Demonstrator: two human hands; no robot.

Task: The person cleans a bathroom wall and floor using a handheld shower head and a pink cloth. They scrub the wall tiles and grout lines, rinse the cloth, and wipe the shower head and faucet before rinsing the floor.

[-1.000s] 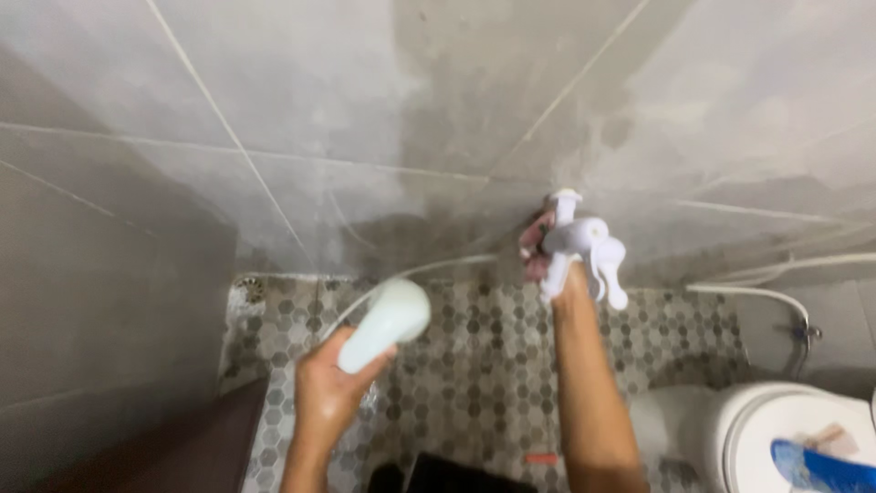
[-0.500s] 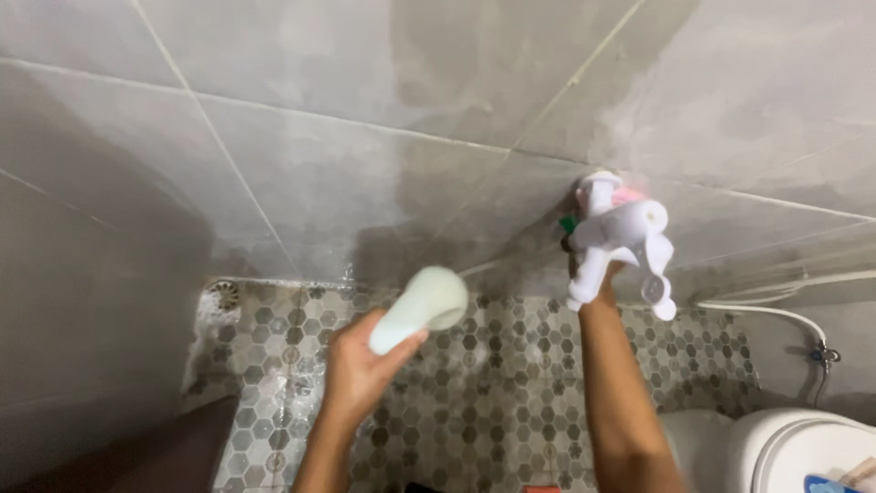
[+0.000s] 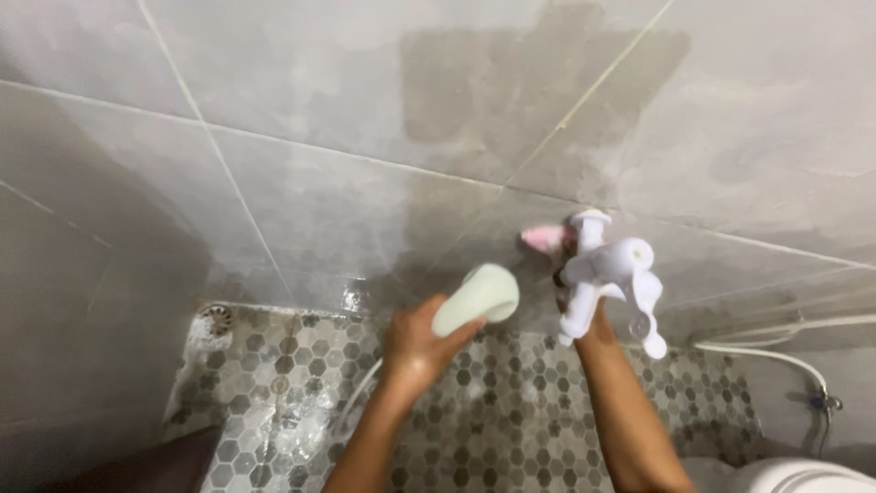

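My left hand [image 3: 417, 345] grips the handle of a white shower head [image 3: 477, 298], its rounded face aimed at the grey tiled wall [image 3: 383, 119]. Its white hose [image 3: 358, 402] trails down toward the floor. My right hand [image 3: 591, 321] is raised behind a white wall tap [image 3: 606, 274] with levers and is mostly hidden by it. A pink cloth or sponge [image 3: 547, 238] pokes out to the left of the tap, against the wall. I cannot tell for sure what the right hand's fingers hold.
The floor [image 3: 493, 411] has small hexagonal mosaic tiles, wet, with a round drain [image 3: 217, 319] in the left corner. A white toilet [image 3: 794, 475] shows at the bottom right, with a thin hose and valve [image 3: 821, 397] on the wall beside it.
My left hand has carried the shower head rightward and closer to the tap. The view has shifted upward, so the toilet has slid down toward the frame's lower edge.
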